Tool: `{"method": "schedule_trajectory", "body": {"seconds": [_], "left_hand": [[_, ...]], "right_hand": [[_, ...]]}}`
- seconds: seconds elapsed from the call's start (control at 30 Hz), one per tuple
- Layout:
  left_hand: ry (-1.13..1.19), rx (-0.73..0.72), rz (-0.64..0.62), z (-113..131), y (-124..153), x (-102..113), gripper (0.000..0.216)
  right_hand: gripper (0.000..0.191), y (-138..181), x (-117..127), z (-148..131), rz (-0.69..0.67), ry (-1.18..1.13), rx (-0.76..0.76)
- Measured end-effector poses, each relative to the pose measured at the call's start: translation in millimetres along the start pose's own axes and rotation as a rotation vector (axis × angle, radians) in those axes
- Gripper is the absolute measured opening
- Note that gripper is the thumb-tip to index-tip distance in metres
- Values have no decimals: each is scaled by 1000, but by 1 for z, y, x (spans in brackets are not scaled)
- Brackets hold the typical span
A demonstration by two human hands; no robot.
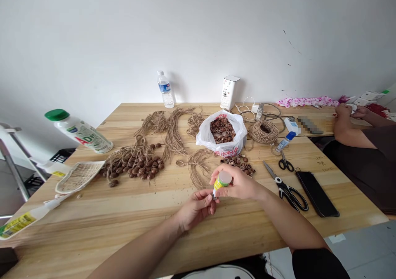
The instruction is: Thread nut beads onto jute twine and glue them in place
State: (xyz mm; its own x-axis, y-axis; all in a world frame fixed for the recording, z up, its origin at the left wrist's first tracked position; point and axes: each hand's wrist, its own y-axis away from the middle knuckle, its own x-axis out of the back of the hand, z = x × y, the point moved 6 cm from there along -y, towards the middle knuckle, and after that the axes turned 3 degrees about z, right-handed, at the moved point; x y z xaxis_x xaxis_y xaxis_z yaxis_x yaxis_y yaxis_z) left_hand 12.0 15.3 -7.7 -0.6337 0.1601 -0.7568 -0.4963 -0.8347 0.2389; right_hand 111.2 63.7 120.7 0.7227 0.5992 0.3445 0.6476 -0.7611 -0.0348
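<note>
My right hand (238,183) is wrapped round a small glue bottle (219,183) with a yellow label, tipped nozzle down. Its tip meets a small dark nut shell (213,197), pinched in the fingers of my left hand (198,208) and mostly hidden by them. Just beyond my hands lies a knotted bundle of jute strings (194,163). Loose nut shells (244,165) are scattered behind my right hand, beside a white plastic bag (206,137) full of more shells. To the left, a heap of brown nuts (139,165) hangs together on jute cords.
Scissors (278,180), smaller scissors (286,163), a phone (317,194) and a twine coil (264,132) lie right. A water bottle (165,89) and white box (229,92) stand behind. A large bottle (82,132) and woven tray (80,177) are left. Another person's hands (345,111) work far right.
</note>
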Motion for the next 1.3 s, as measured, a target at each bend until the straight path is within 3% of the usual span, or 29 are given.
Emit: {"method": "schedule_trajectory", "body": {"seconds": [0.17, 0.27, 0.53, 0.87, 1.3], "left_hand": [[-2, -10, 3, 1, 0, 0, 17], [6, -16, 4, 1, -1, 0, 17], [23, -10, 29, 0, -1, 1, 22], [35, 3, 45, 1, -1, 0, 23], [49, 7, 43, 0, -1, 0, 23]], "right_hand": [[41, -2, -1, 5, -23, -117, -23], [34, -4, 3, 6, 74, -135, -25], [39, -4, 17, 12, 339, -336, -65], [40, -7, 19, 34, 373, -230, -110], [39, -9, 18, 36, 391, -276, -161]]}}
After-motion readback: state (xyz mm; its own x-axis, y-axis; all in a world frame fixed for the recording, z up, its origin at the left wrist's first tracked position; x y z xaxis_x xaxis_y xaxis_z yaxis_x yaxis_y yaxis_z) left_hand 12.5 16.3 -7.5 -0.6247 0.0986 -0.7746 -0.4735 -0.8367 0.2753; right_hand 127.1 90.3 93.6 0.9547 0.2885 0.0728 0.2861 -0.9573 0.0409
